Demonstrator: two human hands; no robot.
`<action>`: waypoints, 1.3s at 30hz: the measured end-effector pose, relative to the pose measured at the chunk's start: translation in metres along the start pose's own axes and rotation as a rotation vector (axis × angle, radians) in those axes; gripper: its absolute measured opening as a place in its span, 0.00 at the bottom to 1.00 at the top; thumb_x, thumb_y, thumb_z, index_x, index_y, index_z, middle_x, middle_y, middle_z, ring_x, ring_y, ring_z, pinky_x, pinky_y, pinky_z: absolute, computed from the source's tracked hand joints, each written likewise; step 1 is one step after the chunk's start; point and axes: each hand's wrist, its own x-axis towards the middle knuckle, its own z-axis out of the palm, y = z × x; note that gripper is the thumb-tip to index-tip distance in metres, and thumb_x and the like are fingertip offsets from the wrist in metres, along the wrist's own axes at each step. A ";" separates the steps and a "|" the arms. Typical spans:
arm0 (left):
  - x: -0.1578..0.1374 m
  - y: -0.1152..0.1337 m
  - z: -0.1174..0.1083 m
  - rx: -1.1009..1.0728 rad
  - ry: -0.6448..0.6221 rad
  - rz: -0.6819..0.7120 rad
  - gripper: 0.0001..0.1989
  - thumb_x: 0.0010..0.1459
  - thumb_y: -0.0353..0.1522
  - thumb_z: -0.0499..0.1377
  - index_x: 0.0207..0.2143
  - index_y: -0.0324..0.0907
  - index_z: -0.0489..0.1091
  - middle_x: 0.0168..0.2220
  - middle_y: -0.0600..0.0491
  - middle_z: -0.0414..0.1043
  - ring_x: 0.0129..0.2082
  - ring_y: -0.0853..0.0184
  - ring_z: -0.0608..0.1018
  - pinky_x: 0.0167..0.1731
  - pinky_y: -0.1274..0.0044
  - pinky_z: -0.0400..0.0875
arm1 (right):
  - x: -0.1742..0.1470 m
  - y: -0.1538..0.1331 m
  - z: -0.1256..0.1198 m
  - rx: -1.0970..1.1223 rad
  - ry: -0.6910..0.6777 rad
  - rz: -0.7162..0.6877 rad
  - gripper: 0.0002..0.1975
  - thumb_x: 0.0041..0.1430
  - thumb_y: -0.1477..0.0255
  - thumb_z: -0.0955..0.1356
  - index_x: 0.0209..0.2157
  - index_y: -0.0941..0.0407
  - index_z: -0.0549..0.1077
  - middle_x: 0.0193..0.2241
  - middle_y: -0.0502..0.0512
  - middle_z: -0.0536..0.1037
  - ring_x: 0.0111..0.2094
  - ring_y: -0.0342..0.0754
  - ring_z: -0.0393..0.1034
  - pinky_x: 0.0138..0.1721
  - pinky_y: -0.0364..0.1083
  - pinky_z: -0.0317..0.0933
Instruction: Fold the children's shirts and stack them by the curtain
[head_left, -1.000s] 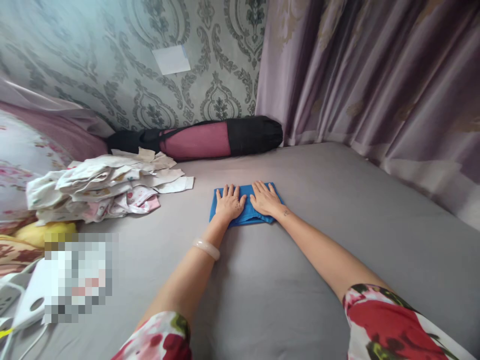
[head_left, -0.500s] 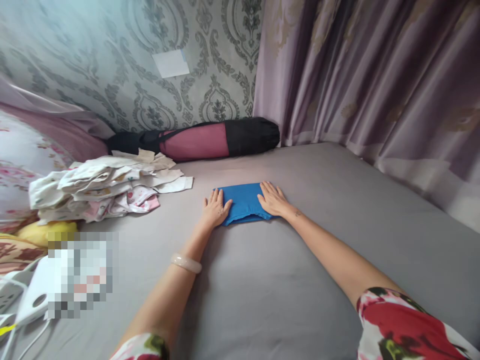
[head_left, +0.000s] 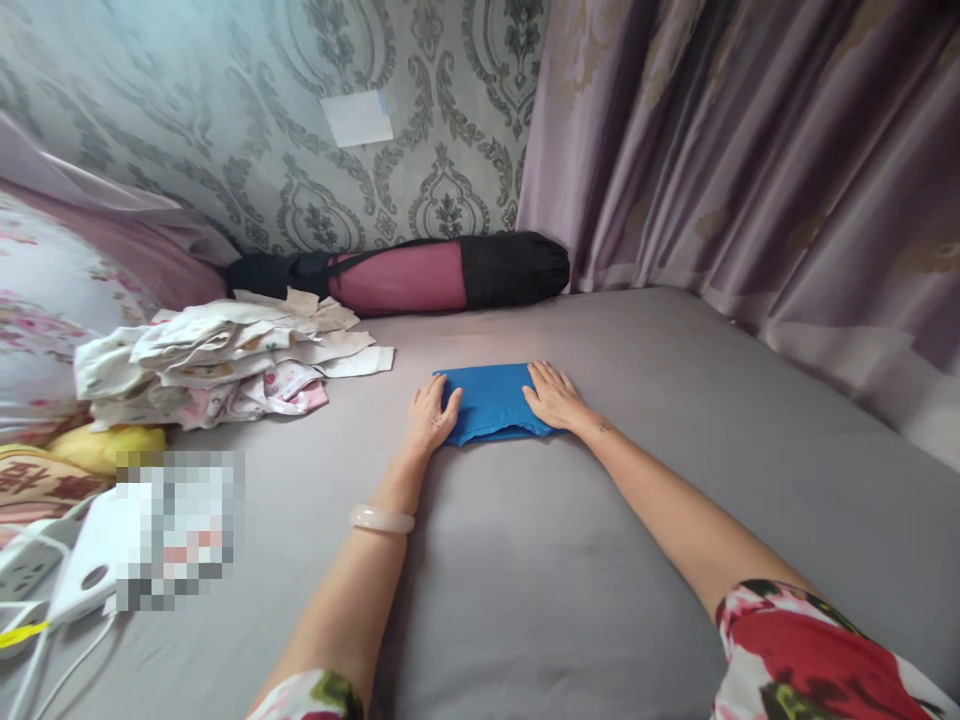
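L hand (head_left: 433, 408) is laid palm down, fingers spread a bit, thumb out, on the left edge of a folded blue cloth (head_left: 487, 395); R hand (head_left: 553, 395) is laid likewise on the right edge, fingers closer together, thumb out. Nothing is pinched. Cloth is set mid-bed, flat btwn the hands, prob. so both sides are kept even & pressed down; its near edge is left gaping slightly. Side edges are partly hidden by the hands.

A bracelet (head_left: 382, 519) is worn on the L wrist. Under all: grey bed sheet (head_left: 480, 580). To the left, apart from the cloth, clothes (head_left: 225, 350) are piled loosely, so reach that way is prob. limited. Far side is bounded by a long bag (head_left: 397, 278), right by a curtain (head_left: 712, 150). Near left: white box (head_left: 105, 540) w/ cables, partly pixelated.
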 end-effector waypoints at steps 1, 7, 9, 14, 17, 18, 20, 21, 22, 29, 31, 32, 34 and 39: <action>0.001 -0.002 0.001 -0.034 0.037 0.001 0.22 0.65 0.40 0.50 0.58 0.39 0.64 0.60 0.42 0.66 0.62 0.59 0.66 0.62 0.64 0.57 | -0.001 -0.001 -0.001 -0.001 -0.008 0.004 0.33 0.67 0.62 0.50 0.68 0.65 0.49 0.69 0.61 0.47 0.69 0.54 0.39 0.67 0.58 0.37; 0.005 -0.012 0.004 -0.148 0.238 0.050 0.17 0.64 0.37 0.51 0.51 0.39 0.68 0.52 0.41 0.73 0.54 0.58 0.74 0.57 0.66 0.65 | -0.015 -0.013 -0.001 -0.038 0.061 -0.001 0.34 0.68 0.61 0.49 0.67 0.67 0.50 0.69 0.64 0.46 0.69 0.56 0.38 0.67 0.58 0.35; 0.006 -0.014 0.005 -0.157 0.272 0.053 0.16 0.64 0.36 0.52 0.50 0.39 0.69 0.50 0.41 0.74 0.53 0.58 0.75 0.56 0.66 0.66 | -0.018 -0.015 0.003 -0.041 0.060 0.007 0.34 0.68 0.61 0.49 0.67 0.68 0.51 0.69 0.64 0.47 0.69 0.55 0.39 0.67 0.56 0.37; 0.008 -0.019 0.004 -0.161 0.305 0.026 0.15 0.62 0.34 0.52 0.49 0.38 0.69 0.47 0.41 0.76 0.50 0.58 0.76 0.53 0.65 0.68 | -0.019 -0.014 0.009 -0.057 0.062 0.014 0.33 0.68 0.61 0.49 0.67 0.67 0.52 0.69 0.63 0.48 0.69 0.54 0.41 0.67 0.53 0.39; 0.008 -0.021 0.001 -0.170 0.312 -0.014 0.15 0.61 0.32 0.52 0.48 0.37 0.69 0.48 0.40 0.75 0.50 0.57 0.76 0.53 0.65 0.68 | -0.019 -0.014 0.007 -0.064 0.052 0.021 0.33 0.68 0.61 0.49 0.67 0.67 0.51 0.69 0.63 0.47 0.69 0.54 0.40 0.67 0.54 0.39; 0.008 -0.021 0.000 -0.174 0.314 -0.032 0.15 0.61 0.31 0.51 0.48 0.37 0.69 0.48 0.40 0.75 0.50 0.57 0.76 0.53 0.66 0.68 | -0.019 -0.015 0.006 -0.066 0.045 0.024 0.33 0.68 0.61 0.49 0.67 0.67 0.51 0.69 0.63 0.47 0.69 0.54 0.40 0.67 0.54 0.39; 0.007 -0.021 -0.002 -0.184 0.319 -0.069 0.16 0.60 0.30 0.51 0.48 0.37 0.70 0.48 0.40 0.75 0.50 0.57 0.76 0.53 0.66 0.68 | -0.019 -0.016 0.002 -0.070 0.022 0.026 0.33 0.68 0.61 0.49 0.67 0.67 0.51 0.69 0.63 0.46 0.69 0.55 0.40 0.67 0.56 0.38; 0.007 -0.021 -0.003 -0.191 0.322 -0.088 0.16 0.60 0.30 0.51 0.47 0.37 0.70 0.48 0.40 0.75 0.50 0.57 0.77 0.53 0.66 0.68 | -0.018 -0.017 0.000 -0.070 0.006 0.026 0.33 0.68 0.61 0.49 0.67 0.67 0.51 0.69 0.63 0.46 0.69 0.55 0.40 0.67 0.58 0.37; 0.007 -0.020 -0.004 -0.198 0.325 -0.106 0.16 0.59 0.29 0.50 0.47 0.37 0.70 0.48 0.40 0.75 0.50 0.57 0.77 0.53 0.66 0.68 | -0.017 -0.017 -0.002 -0.067 -0.008 0.027 0.33 0.68 0.61 0.49 0.67 0.66 0.52 0.69 0.64 0.47 0.69 0.55 0.40 0.67 0.59 0.37; 0.006 -0.017 -0.011 -0.268 0.331 -0.211 0.16 0.58 0.29 0.51 0.47 0.37 0.71 0.47 0.41 0.76 0.48 0.58 0.77 0.52 0.67 0.69 | -0.002 -0.016 -0.003 -0.039 0.046 0.122 0.34 0.68 0.60 0.48 0.67 0.66 0.50 0.69 0.64 0.48 0.69 0.55 0.40 0.67 0.61 0.34; 0.006 -0.017 -0.013 -0.287 0.320 -0.243 0.17 0.59 0.29 0.51 0.48 0.37 0.71 0.47 0.42 0.76 0.47 0.58 0.78 0.51 0.68 0.70 | 0.000 -0.014 0.001 -0.029 0.038 0.144 0.34 0.68 0.60 0.48 0.67 0.66 0.49 0.69 0.64 0.48 0.69 0.55 0.41 0.67 0.60 0.36; 0.006 -0.017 -0.013 -0.294 0.314 -0.253 0.17 0.59 0.30 0.51 0.48 0.37 0.71 0.47 0.42 0.76 0.46 0.59 0.78 0.51 0.68 0.70 | 0.001 -0.013 0.003 -0.025 0.036 0.149 0.34 0.68 0.60 0.48 0.68 0.66 0.49 0.69 0.63 0.49 0.69 0.55 0.41 0.67 0.59 0.37; 0.006 -0.017 -0.014 -0.303 0.304 -0.260 0.17 0.59 0.30 0.50 0.48 0.37 0.70 0.48 0.41 0.75 0.47 0.59 0.78 0.51 0.68 0.70 | 0.001 -0.011 0.006 -0.021 0.045 0.149 0.34 0.68 0.59 0.49 0.68 0.65 0.49 0.69 0.62 0.49 0.69 0.54 0.41 0.67 0.58 0.37; 0.007 -0.019 -0.015 -0.321 0.326 -0.276 0.17 0.58 0.29 0.50 0.47 0.38 0.70 0.47 0.42 0.76 0.46 0.60 0.78 0.50 0.68 0.70 | 0.001 -0.014 0.000 -0.045 0.015 0.154 0.33 0.68 0.60 0.50 0.68 0.64 0.49 0.69 0.63 0.49 0.69 0.55 0.41 0.66 0.61 0.36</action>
